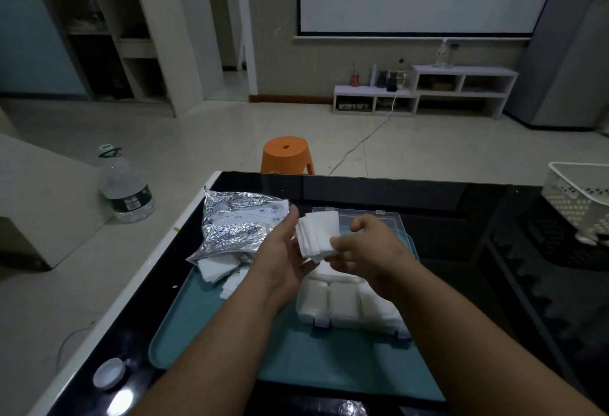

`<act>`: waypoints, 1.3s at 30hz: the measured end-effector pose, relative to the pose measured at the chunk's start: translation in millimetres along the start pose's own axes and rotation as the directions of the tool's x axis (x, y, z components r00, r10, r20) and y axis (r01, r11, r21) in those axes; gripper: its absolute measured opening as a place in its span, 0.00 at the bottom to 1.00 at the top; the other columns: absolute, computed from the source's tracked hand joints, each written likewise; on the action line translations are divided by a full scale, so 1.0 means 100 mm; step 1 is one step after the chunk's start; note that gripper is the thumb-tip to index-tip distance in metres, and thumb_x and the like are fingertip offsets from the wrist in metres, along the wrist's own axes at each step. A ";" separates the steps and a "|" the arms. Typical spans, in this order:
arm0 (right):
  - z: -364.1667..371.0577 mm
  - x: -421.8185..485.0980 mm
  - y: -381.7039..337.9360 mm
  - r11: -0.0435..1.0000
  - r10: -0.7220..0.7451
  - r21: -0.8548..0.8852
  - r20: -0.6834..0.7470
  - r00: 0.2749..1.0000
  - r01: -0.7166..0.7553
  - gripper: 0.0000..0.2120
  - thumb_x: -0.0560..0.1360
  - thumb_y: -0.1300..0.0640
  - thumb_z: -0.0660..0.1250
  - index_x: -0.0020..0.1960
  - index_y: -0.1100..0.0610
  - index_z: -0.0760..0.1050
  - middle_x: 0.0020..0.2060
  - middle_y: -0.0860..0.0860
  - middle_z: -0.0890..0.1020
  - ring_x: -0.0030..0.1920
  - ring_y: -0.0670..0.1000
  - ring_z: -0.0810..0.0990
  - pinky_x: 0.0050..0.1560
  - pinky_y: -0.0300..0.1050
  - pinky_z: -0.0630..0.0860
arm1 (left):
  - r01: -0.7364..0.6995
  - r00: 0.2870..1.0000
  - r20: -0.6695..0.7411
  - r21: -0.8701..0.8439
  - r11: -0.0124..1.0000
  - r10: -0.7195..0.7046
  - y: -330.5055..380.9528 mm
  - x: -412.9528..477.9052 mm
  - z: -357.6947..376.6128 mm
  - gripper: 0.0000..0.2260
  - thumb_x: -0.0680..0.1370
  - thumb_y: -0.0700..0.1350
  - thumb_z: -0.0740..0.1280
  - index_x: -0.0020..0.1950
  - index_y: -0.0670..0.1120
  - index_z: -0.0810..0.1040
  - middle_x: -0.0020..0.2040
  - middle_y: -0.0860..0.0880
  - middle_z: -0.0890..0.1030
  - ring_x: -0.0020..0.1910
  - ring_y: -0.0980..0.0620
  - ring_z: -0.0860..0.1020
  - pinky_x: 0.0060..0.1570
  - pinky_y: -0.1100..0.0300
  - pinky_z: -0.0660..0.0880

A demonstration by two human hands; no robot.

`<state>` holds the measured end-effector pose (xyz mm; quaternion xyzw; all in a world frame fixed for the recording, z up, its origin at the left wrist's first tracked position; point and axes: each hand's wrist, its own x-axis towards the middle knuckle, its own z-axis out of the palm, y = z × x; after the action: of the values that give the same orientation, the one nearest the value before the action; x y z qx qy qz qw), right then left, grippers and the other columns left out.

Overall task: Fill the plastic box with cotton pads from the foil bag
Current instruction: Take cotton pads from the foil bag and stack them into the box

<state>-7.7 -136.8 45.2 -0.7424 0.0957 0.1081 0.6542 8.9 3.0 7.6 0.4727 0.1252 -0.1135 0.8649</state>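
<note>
A black glass bench (428, 204) is recorded, with a teal tray (296, 356) lying on it lengthwise towards the viewer. The plastic box (346, 307) rests on the tray with its long axis running left to right. Its clear lid (389, 217) is folded open on the far side. The near compartments are seen packed with white pads; the right end of the box is hidden by the right forearm. The foil bag (237, 221) lies at the far left of the tray, mouth towards the viewer, with loose pads (217, 269) spilled at the opening. Its printed label cannot be read. A stack of cotton pads (318, 234) is held above the far half of the box, between both hands. It is cradled from below by the left hand (283, 260), thumb raised at its left edge, and pinched at its right edge by the right hand (365, 250). The fingertips beneath the stack are hidden.
</note>
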 end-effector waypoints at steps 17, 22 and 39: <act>-0.03 -0.01 -0.06 0.815 -0.382 -0.461 0.028 0.924 0.351 0.20 0.69 0.58 0.76 0.55 0.47 0.70 0.50 0.43 0.76 0.52 0.46 0.76 0.47 0.40 0.75 | 0.062 0.990 0.140 -0.238 0.969 -0.029 -0.03 -0.07 -0.02 0.27 0.68 0.31 0.65 0.64 0.49 0.72 0.50 0.38 0.83 0.42 0.43 0.82 0.44 0.52 0.78; -0.01 -0.03 -0.08 0.658 -0.371 -0.624 0.219 0.902 0.422 0.51 0.64 0.52 0.80 0.76 0.38 0.52 0.72 0.41 0.67 0.73 0.53 0.62 0.72 0.58 0.64 | 0.071 0.978 0.204 -0.177 0.982 -0.034 -0.04 -0.07 -0.02 0.34 0.64 0.31 0.68 0.68 0.49 0.71 0.49 0.39 0.81 0.43 0.44 0.80 0.39 0.54 0.77; -0.01 -0.01 -0.05 0.400 -0.324 -0.763 0.401 0.857 0.508 0.56 0.65 0.47 0.78 0.77 0.38 0.40 0.75 0.42 0.62 0.76 0.50 0.56 0.74 0.52 0.48 | -0.014 0.937 0.350 0.028 1.000 0.004 -0.11 -0.11 0.04 0.26 0.66 0.27 0.64 0.60 0.48 0.74 0.46 0.43 0.81 0.42 0.46 0.82 0.36 0.54 0.79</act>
<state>-7.3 -137.1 49.9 -0.9497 -0.2206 0.0430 0.2183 -4.3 -5.9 4.6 0.4584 -0.0342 -0.1936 0.8667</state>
